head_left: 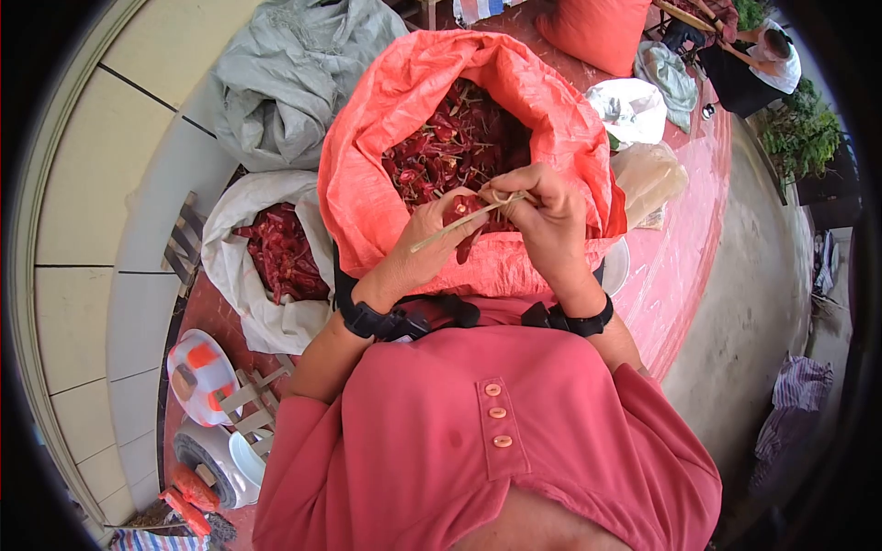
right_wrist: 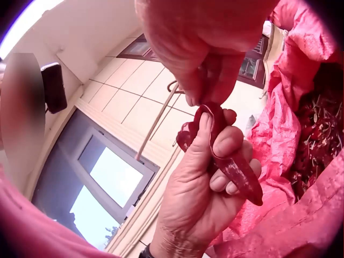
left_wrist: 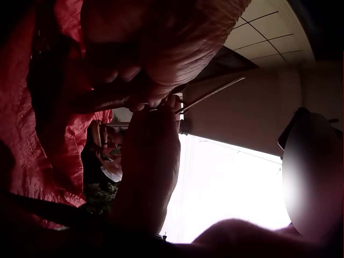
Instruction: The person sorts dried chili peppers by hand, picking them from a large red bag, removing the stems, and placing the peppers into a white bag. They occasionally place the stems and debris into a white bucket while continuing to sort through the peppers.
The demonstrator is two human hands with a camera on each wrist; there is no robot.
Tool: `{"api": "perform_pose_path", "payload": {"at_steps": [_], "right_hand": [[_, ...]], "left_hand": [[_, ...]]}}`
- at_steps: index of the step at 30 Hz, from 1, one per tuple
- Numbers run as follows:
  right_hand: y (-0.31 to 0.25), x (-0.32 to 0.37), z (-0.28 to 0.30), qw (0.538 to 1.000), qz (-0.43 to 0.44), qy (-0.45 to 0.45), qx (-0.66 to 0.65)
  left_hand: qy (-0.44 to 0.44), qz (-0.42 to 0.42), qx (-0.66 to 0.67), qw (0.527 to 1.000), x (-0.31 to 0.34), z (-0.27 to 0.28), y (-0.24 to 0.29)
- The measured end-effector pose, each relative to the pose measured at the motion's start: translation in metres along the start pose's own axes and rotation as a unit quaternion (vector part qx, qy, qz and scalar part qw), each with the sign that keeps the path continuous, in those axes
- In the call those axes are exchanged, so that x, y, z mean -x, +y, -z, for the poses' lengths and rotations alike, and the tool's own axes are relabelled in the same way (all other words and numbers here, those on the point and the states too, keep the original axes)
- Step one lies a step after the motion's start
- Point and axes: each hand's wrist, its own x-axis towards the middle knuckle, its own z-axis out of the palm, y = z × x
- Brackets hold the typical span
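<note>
My left hand grips a few dried red chili peppers, its thumb and fingers curled round them, one pointed end jutting out below. Close against it, my right hand pinches a thin pale straw strip at a loop near the peppers' tops. The strip's long free end slants across the left hand. Both hands are over the near rim of a large red woven sack, which holds many chili peppers and loose stems. In the left wrist view the hands are dark and the peppers mostly hidden.
A white sack of red chili peppers stands at the left, below a grey-green sack. A full red sack and white bag lie at the back right. Another person sits far right. Basins stand lower left.
</note>
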Motion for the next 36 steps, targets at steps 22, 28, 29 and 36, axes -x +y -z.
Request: {"api": "perform_pose_path", "payload": {"at_steps": [22, 28, 29, 36], "right_hand": [[-0.029, -0.015, 0.044, 0.982, -0.005, 0.133, -0.134], [0.039, 0.045, 0.139, 0.929, -0.048, 0.342, 0.132], [0.057, 0.062, 0.159, 0.921, -0.067, 0.347, 0.166], [0.196, 0.191, 0.235, 0.795, -0.375, 0.258, 0.401]], "left_hand": [[0.090, -0.065, -0.063, 0.992, 0.014, 0.001, 0.003], [0.404, -0.125, -0.132, 0.897, 0.057, 0.079, 0.003], [0.451, -0.084, -0.171, 0.872, 0.066, 0.098, -0.005], [0.500, 0.085, -0.394, 0.766, 0.110, 0.203, -0.124]]}}
